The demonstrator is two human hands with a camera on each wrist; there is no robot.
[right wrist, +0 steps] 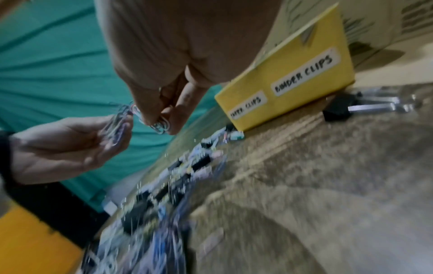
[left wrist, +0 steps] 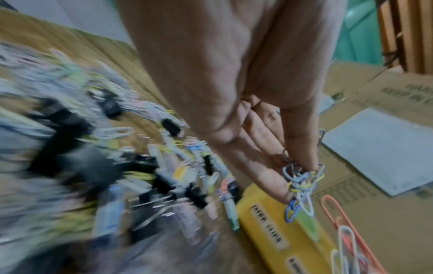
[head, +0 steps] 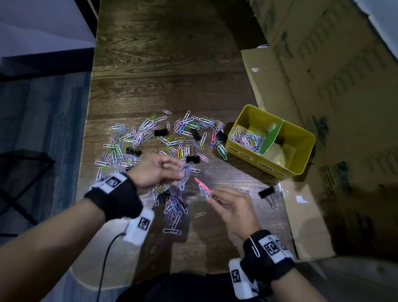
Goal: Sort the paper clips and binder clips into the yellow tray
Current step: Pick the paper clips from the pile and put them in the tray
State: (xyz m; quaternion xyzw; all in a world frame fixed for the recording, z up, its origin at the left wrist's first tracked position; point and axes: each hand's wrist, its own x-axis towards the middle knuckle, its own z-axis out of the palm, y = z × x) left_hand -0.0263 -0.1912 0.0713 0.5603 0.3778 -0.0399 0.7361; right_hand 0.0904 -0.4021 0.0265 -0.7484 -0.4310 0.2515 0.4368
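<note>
Wood-grain table (head: 166, 61), cardboard boxes (head: 340, 66)

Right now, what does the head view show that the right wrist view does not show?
Only the head view looks into the yellow tray: paper clips lie in its left compartment, beside a green divider. Only the right wrist view shows the label BINDER CLIPS readably. Both show the left hand and the right hand pinching paper clips, and the black binder clip beside the tray.

Loose coloured wire paper clips (head: 168, 137) and black metal binder clips (head: 161, 132) are being spread over the dark wooden table (head: 167, 54), left of the yellow two-compartment tray (head: 270, 141); cardboard boxes (head: 339, 78) are being stood behind it.
</note>
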